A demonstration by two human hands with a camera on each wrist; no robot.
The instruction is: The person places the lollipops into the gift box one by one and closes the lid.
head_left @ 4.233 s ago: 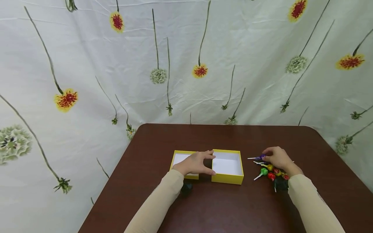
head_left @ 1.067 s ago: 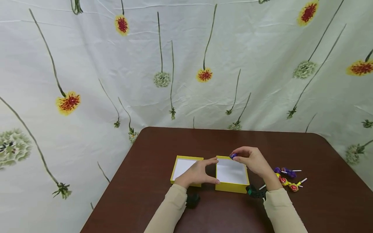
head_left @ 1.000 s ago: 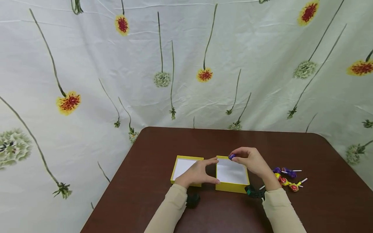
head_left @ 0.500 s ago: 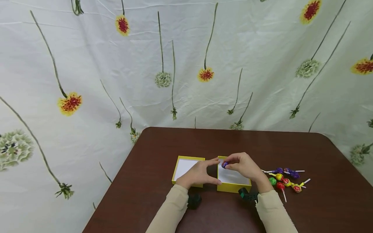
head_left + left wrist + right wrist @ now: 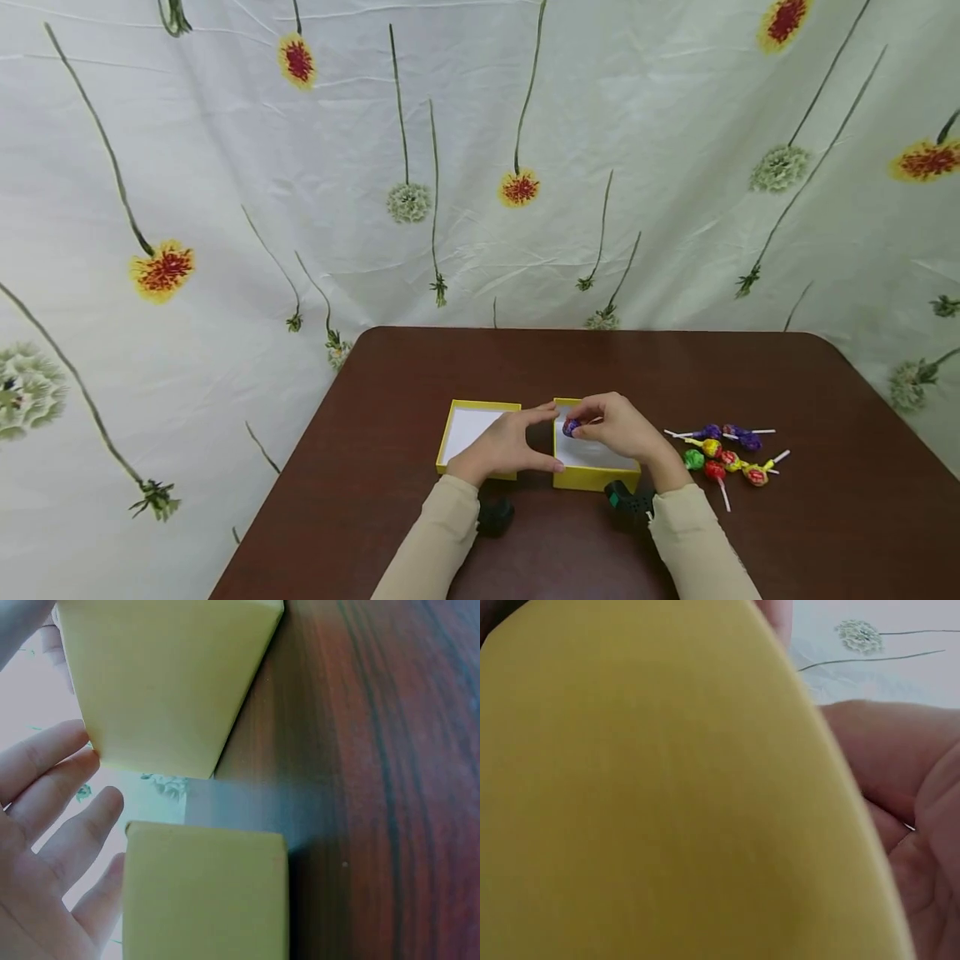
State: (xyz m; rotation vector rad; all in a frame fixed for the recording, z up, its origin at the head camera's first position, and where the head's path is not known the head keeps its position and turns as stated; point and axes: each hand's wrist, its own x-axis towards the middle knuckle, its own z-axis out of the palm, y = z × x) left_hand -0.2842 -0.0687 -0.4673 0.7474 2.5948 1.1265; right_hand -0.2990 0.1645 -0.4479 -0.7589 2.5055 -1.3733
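A yellow box (image 5: 597, 477) with a white inside stands open-topped on the table. My right hand (image 5: 618, 427) is over it and pinches a purple-wrapped lollipop (image 5: 572, 427) by thumb and fingers, low within the rim. The lollipop's stick is hidden. My left hand (image 5: 506, 446) spans the box's left side, with fingertips at the far corner and thumb at the near one; its fingers are fairly straight in the left wrist view. Below that hand lies a shallower yellow lid (image 5: 459, 429). The box's wall (image 5: 652, 787) fills most of the right wrist view and hides the fingertips.
Several lollipops in purple, yellow, green and red wrappers (image 5: 715, 471) lie loose to the right of the box, sticks pointing various ways. The brown table (image 5: 585, 554) ends at a pale, flower-printed cloth (image 5: 465, 142) behind.
My right hand first picked among the lollipops, then carried a purple one left over the box and lowered it inside. The left hand has stayed at the box's left side.
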